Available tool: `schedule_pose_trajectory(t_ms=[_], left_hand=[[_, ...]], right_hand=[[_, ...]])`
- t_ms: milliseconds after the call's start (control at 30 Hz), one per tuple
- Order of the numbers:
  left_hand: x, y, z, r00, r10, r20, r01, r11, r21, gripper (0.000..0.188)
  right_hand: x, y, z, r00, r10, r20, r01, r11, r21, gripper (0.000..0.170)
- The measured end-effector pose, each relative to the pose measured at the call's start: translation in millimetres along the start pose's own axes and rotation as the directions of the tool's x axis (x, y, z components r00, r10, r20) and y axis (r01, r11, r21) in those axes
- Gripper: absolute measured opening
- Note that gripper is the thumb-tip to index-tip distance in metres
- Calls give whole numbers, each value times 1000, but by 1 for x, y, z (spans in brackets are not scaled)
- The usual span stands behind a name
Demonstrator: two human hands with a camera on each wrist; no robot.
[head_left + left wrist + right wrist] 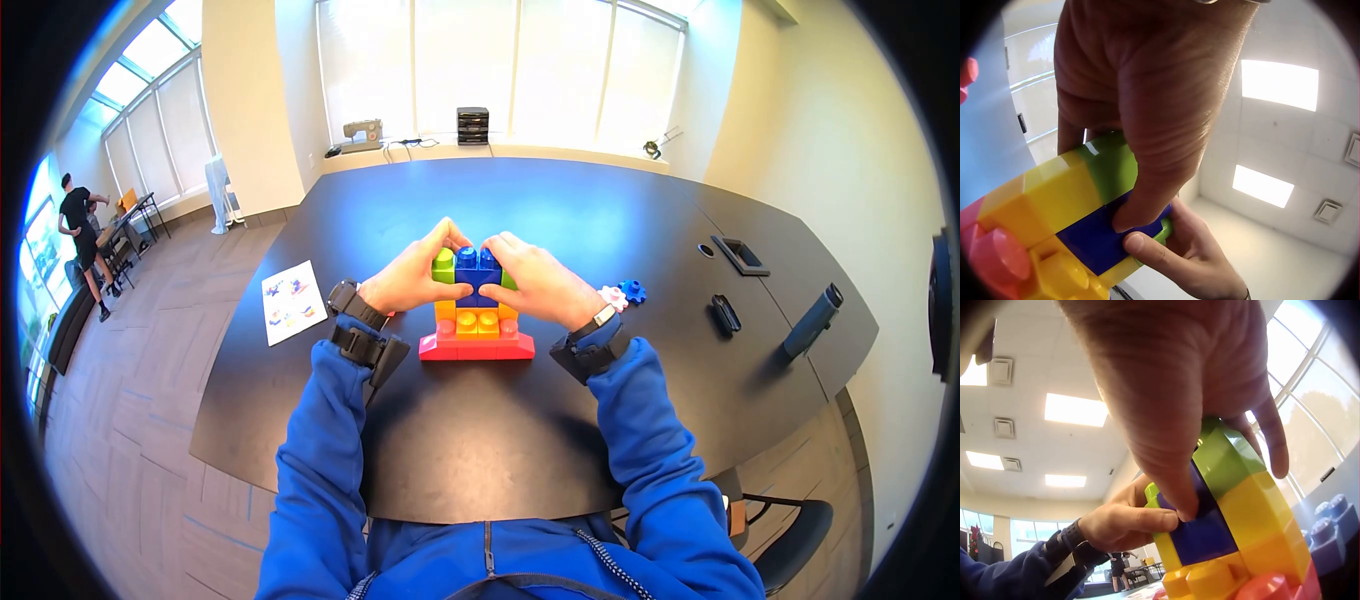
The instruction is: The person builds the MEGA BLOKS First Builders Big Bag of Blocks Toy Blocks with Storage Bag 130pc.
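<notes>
A stack of toy building blocks stands on the table before me. Its base is a row of red blocks [476, 350], with orange blocks [488, 322] above and yellow ones [1063, 197] at the sides. Dark blue blocks [478, 288] fill the upper middle between green blocks [1225, 459]. My left hand [412, 277] grips the upper left of the stack, thumb on the blue front face. From the other side my right hand [547, 284] grips it likewise, its thumb almost meeting the left one. Most fingers are hidden behind the stack.
A printed sheet [294, 302] lies left. Right of the stack are a blue piece [632, 291] and a pale pink piece [612, 297]. Farther right are a black case [725, 316], a dark upright cylinder [812, 322] and a table cutout [745, 257]. A person [80, 225] stands far left.
</notes>
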State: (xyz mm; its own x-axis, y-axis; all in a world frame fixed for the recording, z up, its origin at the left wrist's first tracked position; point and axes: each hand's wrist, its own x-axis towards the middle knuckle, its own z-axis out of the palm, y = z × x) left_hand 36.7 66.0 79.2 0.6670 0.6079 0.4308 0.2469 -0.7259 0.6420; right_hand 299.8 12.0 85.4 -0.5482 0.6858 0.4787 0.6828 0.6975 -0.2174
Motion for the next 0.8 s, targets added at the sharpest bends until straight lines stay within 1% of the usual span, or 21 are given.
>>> schedule_pose_trajectory(t_ms=[133,267,333,367,400,433,467,500,567,600,667,800], left_hand=[[-1,1,1,999,-32,1,32,998,-48,58],[-1,-1,2,1000,-7,-17,6,999,-32,60],[-1,1,4,996,89,-18,-89,996,26,59],[-1,4,2,996,84,-24,-83,996,30,59],[-1,6,0,1000,23,7,-22,999,-36,55],[-1,10,0,998,-36,43,40,994,-101,51],[-1,11,3,999,-40,5,40,993,-113,40],[-1,11,3,999,-43,3,43,993,-114,40],[2,9,0,998,-54,11,54,999,-3,38],[2,8,0,998,-54,10,54,999,-3,38],[2,10,0,1000,-29,-7,30,997,74,38],[2,7,2,1000,-16,-17,18,997,72,38]], right_hand=[[-1,-4,-3,1000,3,-4,-3,1000,10,50],[-1,-7,-4,1000,12,-3,-12,1000,-3,48],[0,-8,-3,1000,7,-3,-7,1000,7,48],[1,-8,-3,999,32,3,-32,999,6,48],[1,-8,-3,998,59,9,-59,998,5,48],[1,-9,-4,998,55,14,-55,998,7,48],[0,-10,-5,999,50,16,-50,999,9,49],[0,-11,-7,999,46,19,-46,999,10,50],[0,-13,-8,998,52,29,-51,999,-8,51],[0,-13,-9,998,59,35,-58,998,-28,53],[0,-12,-7,998,56,30,-55,998,-41,54],[-1,-15,-7,999,48,12,-48,998,-34,57]])
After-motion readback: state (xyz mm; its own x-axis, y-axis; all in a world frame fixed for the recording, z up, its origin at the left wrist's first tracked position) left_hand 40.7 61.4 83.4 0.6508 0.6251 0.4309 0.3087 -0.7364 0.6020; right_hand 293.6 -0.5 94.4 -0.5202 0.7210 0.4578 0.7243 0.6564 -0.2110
